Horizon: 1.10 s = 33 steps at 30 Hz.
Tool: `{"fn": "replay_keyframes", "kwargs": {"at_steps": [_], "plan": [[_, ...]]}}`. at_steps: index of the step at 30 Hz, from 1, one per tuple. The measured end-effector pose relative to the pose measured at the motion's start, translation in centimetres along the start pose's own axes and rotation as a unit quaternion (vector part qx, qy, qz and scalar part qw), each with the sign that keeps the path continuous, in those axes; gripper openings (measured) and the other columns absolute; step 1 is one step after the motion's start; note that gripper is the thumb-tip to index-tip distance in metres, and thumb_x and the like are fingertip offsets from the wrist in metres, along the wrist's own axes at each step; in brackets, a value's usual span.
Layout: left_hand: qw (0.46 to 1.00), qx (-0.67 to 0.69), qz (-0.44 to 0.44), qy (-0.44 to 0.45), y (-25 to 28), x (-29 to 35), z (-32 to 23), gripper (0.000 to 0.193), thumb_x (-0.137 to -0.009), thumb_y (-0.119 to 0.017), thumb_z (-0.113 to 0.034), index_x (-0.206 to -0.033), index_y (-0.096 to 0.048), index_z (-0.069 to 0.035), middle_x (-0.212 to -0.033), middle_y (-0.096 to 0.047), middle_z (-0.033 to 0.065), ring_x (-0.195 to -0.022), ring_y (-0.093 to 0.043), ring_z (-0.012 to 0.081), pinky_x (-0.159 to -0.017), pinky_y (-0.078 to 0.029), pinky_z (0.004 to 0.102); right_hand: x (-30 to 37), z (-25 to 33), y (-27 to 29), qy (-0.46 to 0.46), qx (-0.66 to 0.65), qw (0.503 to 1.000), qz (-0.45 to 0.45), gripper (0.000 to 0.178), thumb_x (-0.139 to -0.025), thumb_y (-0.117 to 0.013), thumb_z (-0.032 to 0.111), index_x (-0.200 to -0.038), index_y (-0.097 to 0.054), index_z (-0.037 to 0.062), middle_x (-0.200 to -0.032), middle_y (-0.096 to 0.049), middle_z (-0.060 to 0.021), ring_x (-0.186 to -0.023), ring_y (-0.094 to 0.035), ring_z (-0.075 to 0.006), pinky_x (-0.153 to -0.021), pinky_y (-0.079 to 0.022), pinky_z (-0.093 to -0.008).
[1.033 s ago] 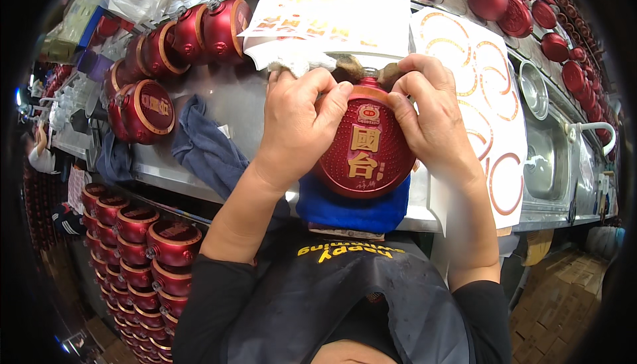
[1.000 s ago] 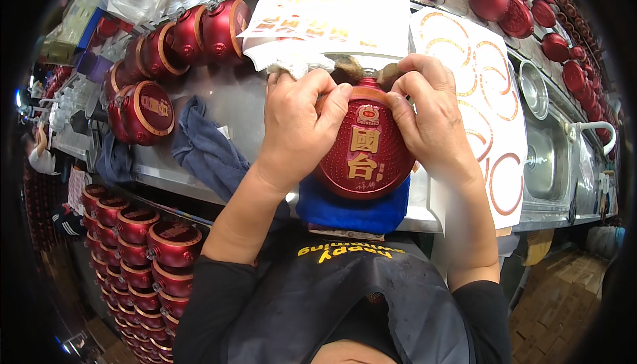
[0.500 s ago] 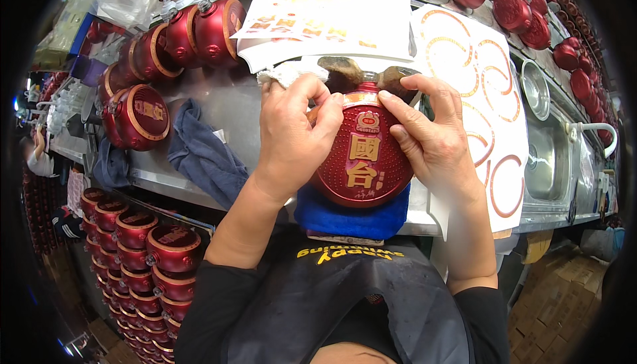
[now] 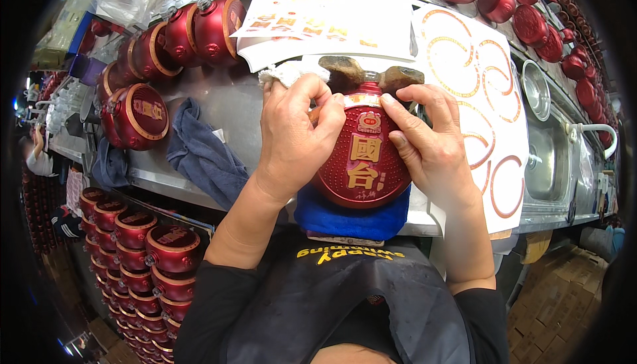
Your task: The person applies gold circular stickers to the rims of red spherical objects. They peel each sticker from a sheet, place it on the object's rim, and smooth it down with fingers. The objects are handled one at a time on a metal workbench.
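Observation:
A round, flat-faced red bottle (image 4: 395,172) with raised gold characters lies tilted on a folded blue towel (image 4: 352,218) in front of me, its neck pointing away. Across its upper face, below the neck, runs a curved gold-and-white decal strip (image 4: 361,101). My left hand (image 4: 295,138) is closed, thumb and fingertip pinching the strip's left end; a crumpled white cloth (image 4: 292,72) lies at its fingers. At the right end, the bent fingers of my right hand (image 4: 434,142) press the strip against the bottle. Two dark, stone-like blocks (image 4: 342,72) flank the neck.
Decal sheets (image 4: 325,16) lie beyond the bottle, and a sheet of ring decals (image 4: 464,65) spreads to the right beside a metal sink (image 4: 547,158). Red bottles (image 4: 182,36) line the left, near a blue-grey cloth (image 4: 202,152). More bottles are stacked (image 4: 174,248) at lower left.
My right fingertips have shifted slightly along the strip's right end. Red bottles along the far edge have moved to the right. My left hand keeps its pinch.

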<state>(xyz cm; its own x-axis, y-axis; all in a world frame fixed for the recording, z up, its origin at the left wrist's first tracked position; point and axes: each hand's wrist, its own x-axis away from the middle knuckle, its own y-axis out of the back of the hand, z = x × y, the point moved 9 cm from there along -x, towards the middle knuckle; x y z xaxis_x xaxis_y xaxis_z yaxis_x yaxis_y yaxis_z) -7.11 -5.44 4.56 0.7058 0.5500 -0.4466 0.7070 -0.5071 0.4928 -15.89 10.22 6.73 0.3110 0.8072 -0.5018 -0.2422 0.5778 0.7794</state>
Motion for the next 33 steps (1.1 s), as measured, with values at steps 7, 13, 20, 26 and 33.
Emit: {"fn": "replay_keyframes", "kwargs": {"at_steps": [7, 13, 20, 26, 33], "plan": [[1.000, -0.015, -0.002, -0.004, 0.1, 0.0, -0.2, 0.017, -0.085, -0.071, -0.009, -0.076, -0.057, -0.006, -0.072, -0.058, 0.0101, -0.080, -0.051, 0.0324, -0.081, -0.043, 0.0433, -0.1, 0.2, -0.1, 0.009, -0.007, 1.000, -0.003, 0.037, -0.087, -0.074, 0.005, -0.123, -0.071, 0.0016, -0.117, -0.062, -0.0130, -0.118, -0.056, -0.0345, -0.101, -0.047, -0.0452], [1.000, 0.002, 0.004, 0.029, 0.0, 0.2, 0.3, 0.018, -0.085, -0.072, -0.010, -0.076, -0.057, -0.006, -0.073, -0.058, 0.0100, -0.082, -0.052, 0.0329, -0.080, -0.044, 0.0441, -0.2, 0.2, -0.2, 0.018, -0.003, 1.000, -0.009, 0.037, -0.086, -0.074, 0.004, -0.122, -0.070, 0.0017, -0.114, -0.062, -0.0119, -0.117, -0.056, -0.0338, -0.100, -0.048, -0.0446], [0.999, 0.017, 0.003, 0.040, -0.1, 0.3, 0.8, 0.019, -0.086, -0.072, -0.011, -0.077, -0.057, -0.006, -0.074, -0.058, 0.0114, -0.084, -0.052, 0.0343, -0.078, -0.046, 0.0453, -0.2, 0.0, -0.2, 0.003, -0.007, 1.000, 0.000, 0.036, -0.088, -0.073, 0.004, -0.124, -0.072, 0.0008, -0.118, -0.064, -0.0141, -0.119, -0.057, -0.0368, -0.104, -0.047, -0.0466], [0.999, 0.014, -0.002, 0.039, -0.2, 0.4, 0.8, 0.018, -0.086, -0.072, -0.011, -0.077, -0.056, -0.005, -0.076, -0.058, 0.0131, -0.083, -0.052, 0.0354, -0.079, -0.045, 0.0460, -0.2, 0.2, -0.3, -0.002, -0.001, 1.000, -0.001, 0.037, -0.088, -0.073, 0.004, -0.125, -0.072, 0.0017, -0.118, -0.064, -0.0137, -0.119, -0.057, -0.0366, -0.104, -0.047, -0.0469], [0.998, 0.036, -0.005, 0.041, -0.4, 0.5, 1.1, 0.018, -0.085, -0.071, -0.010, -0.078, -0.056, -0.004, -0.075, -0.057, 0.0135, -0.082, -0.051, 0.0350, -0.079, -0.044, 0.0457, -0.3, 0.6, -0.5, 0.001, 0.020, 1.000, 0.009, 0.040, -0.087, -0.074, 0.007, -0.126, -0.072, 0.0053, -0.118, -0.062, -0.0131, -0.118, -0.057, -0.0359, -0.104, -0.047, -0.0469]]}}
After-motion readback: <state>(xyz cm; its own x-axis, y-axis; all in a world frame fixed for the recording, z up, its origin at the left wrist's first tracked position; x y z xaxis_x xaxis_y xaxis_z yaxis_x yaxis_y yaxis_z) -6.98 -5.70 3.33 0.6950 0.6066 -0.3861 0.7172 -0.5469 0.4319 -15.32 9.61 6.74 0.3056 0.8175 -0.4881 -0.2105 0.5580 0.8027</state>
